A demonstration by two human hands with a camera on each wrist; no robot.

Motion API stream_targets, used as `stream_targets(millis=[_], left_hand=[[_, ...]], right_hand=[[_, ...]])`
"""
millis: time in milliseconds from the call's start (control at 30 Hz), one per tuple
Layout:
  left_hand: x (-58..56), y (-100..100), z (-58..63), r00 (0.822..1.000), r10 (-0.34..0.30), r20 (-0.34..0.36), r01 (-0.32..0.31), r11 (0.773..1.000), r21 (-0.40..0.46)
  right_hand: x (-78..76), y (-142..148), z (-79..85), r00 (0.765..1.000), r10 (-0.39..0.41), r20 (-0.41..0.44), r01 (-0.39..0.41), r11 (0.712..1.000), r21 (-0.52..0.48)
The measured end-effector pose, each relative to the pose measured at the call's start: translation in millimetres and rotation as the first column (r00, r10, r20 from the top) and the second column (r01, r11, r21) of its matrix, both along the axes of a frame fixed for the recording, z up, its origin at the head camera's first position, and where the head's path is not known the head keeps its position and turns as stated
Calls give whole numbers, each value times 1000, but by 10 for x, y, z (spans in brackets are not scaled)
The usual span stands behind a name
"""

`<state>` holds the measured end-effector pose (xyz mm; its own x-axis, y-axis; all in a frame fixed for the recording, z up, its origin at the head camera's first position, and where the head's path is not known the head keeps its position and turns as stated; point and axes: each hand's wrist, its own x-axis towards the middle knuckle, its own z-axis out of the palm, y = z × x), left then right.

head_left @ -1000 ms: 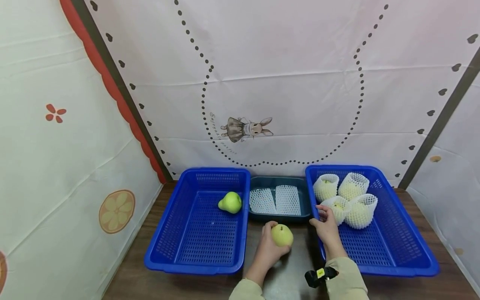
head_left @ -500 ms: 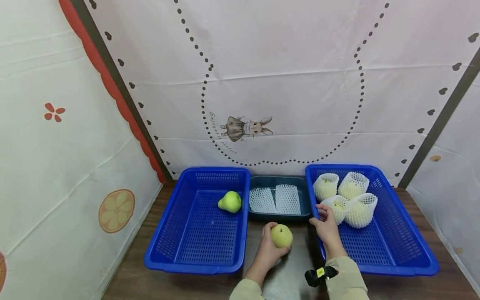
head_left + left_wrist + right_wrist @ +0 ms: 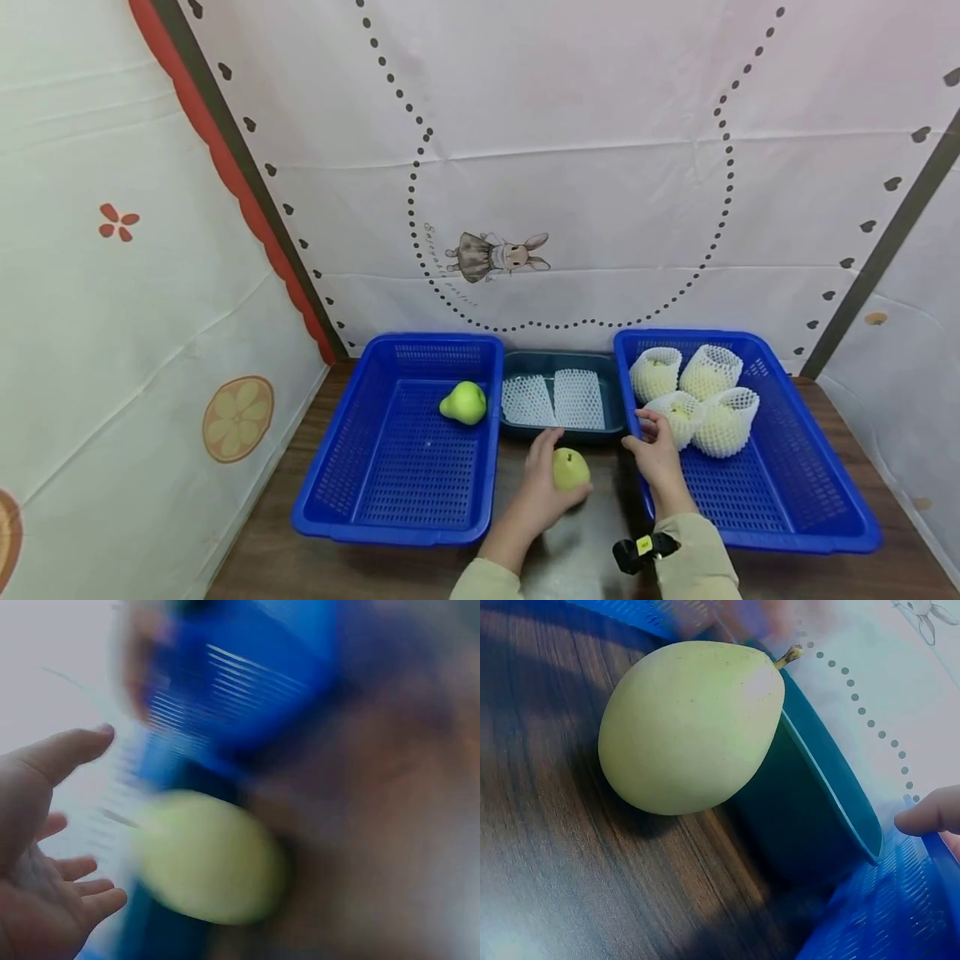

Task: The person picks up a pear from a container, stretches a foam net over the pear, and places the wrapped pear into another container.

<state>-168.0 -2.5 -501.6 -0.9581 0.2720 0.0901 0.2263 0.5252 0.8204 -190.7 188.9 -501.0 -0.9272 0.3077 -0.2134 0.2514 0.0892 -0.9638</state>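
**Pear [image 3: 572, 469] on table [image 3: 262, 567], left hand [image 3: 542, 492] released, right hand [image 3: 658, 458] gripping basket rim**

Pear: yellow-green, stem showing, just in front of the dark green tray [image 3: 525, 363], between the two blue baskets. Left hand: right beside the pear, fingers extended, thumb spread away from them in the left wrist view. Pear blurred there; cannot tell if any fingertip touches it. Right hand: pinching the near-side rim of the right basket [image 3: 787, 475], thumb outside, fingers inside. Black wrist device [image 3: 641, 552] with yellow label at the right cuff.

Tray: two white foam nets [image 3: 579, 400] lying side by side inside. Right basket: four netted fruits [image 3: 723, 425] grouped toward the back left. Left basket [image 3: 405, 475]: one green pear [image 3: 467, 403] near the right wall. Behind everything: pale printed cloth [image 3: 570, 167], rabbit and dotted line.
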Motion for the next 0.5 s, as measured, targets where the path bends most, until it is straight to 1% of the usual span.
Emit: stream_targets(millis=[33,67,100,133,167,200,233,267,300,333,367,400,433,467,500], left_hand=[[5,-48,130,999,-5,-33,4,1000,-18],[0,-107,241,996,-3,-87,-1,999,-42],[-13,-177,331,991,10,-135,-20,997,-75],[-28,-257,396,986,35,-165,-54,992,-114],[-45,-343,430,983,67,-171,-94,983,-155],[-63,-434,438,983,98,-157,-128,972,-196],[-81,-525,424,986,124,-113,-148,961,-233],[-99,-611,394,988,146,-48,-154,949,-275],[-110,-691,360,987,158,37,-139,941,-310],[-121,-761,319,980,159,123,-111,938,-328],[-131,-821,279,967,157,201,-83,939,-333],[-143,-869,244,955,145,258,-55,944,-326],[-152,-902,215,945,131,300,-32,949,-315],[-159,-924,196,940,116,322,-12,951,-308],[-164,-937,181,937,104,334,0,955,-298]], right_hand=[[-9,-2,-1,1000,0,-1,0,1000,12],[-18,-7,2,1000,-1,-4,1,999,32],[-21,-11,7,1000,-5,-12,5,998,67],[-18,-20,14,1000,-20,-21,22,993,119],[-11,-33,27,998,-41,-44,48,985,166],[-5,-54,49,995,-66,-73,80,975,207],[-4,-78,85,989,-87,-121,114,965,238],[-11,-107,141,982,-97,-165,138,956,258],[-32,-140,213,974,-96,-204,150,952,268],[-79,-179,298,965,-91,-246,154,957,247],[-152,-219,394,957,-77,-279,136,970,200],[-246,-258,496,957,-58,-284,103,984,145],[-356,-293,593,963,-34,-269,61,994,93],[-480,-327,670,974,-12,-226,21,999,38],[-618,-358,715,985,2,-172,-3,1000,-8]])
